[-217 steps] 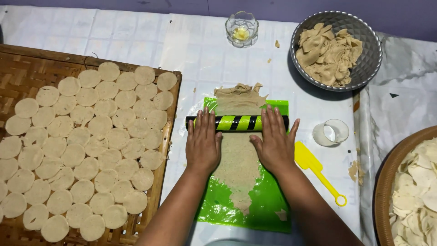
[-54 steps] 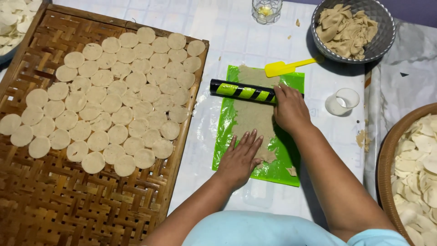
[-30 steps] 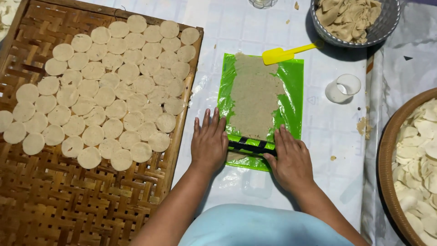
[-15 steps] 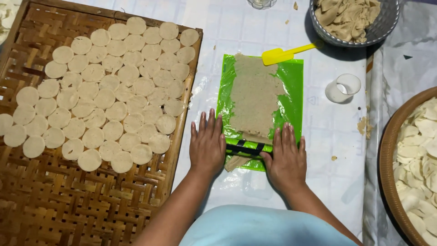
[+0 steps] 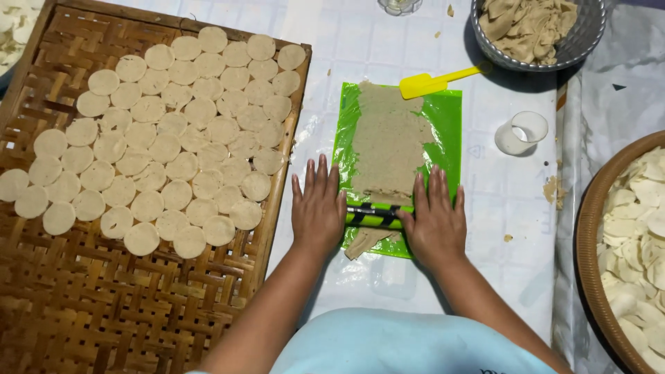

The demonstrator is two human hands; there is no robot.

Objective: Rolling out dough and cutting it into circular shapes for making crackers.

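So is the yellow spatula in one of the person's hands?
No, the yellow spatula lies at the green mat's far edge, apart from both hands.

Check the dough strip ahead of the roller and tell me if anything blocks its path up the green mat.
Mostly open: the roller lies under both hands, with only flattened dough ahead on the green mat. At the far end, the yellow scraper overlaps the mat's top edge.

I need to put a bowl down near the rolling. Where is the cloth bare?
Bare cloth lies between the green mat and the small clear cup, and below the cup toward the right hand. The woven tray is bare along its near edge; its dough discs crowd the rest.
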